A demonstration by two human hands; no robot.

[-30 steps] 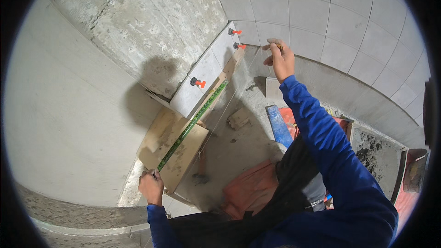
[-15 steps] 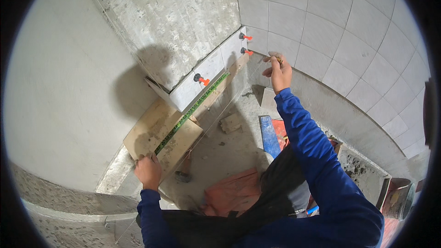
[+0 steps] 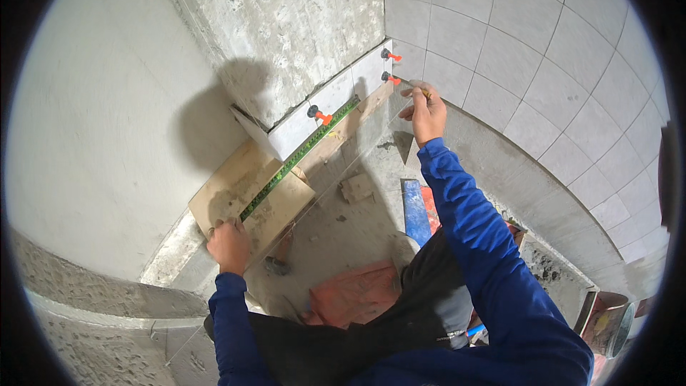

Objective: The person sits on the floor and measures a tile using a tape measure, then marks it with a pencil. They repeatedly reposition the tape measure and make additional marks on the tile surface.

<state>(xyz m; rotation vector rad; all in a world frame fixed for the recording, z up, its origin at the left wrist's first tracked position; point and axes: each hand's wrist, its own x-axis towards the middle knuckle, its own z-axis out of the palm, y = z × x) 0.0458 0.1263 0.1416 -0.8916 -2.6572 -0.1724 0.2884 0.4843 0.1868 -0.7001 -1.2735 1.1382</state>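
My left hand (image 3: 230, 244) is closed on the lower end of a green tape measure blade (image 3: 286, 169); whatever else it grips is hidden. The blade runs straight up along the lower edge of a row of pale tiles (image 3: 330, 102) on the rough column, its far end lying free near the corner. My right hand (image 3: 426, 111) is raised by that corner, thumb and fingers pinching a small yellowish stick, perhaps a pencil (image 3: 426, 93). Orange-and-black tile levelling clips (image 3: 319, 115) stick out from the tile joints. Boards (image 3: 282, 207) sit under the tiles and blade.
A tiled wall (image 3: 529, 57) rises on the right and a plastered wall (image 3: 100, 136) on the left. A string line crosses below the tiles. On the floor lie a hammer (image 3: 277, 266), a wood scrap (image 3: 357, 189), a red sheet (image 3: 355, 293) and a blue board (image 3: 415, 209). A bucket (image 3: 607, 325) stands lower right.
My right hand has shifted slightly left and down, nearer the tile row's far end. The left hand keeps its hold on the blade. The view has shifted a little.
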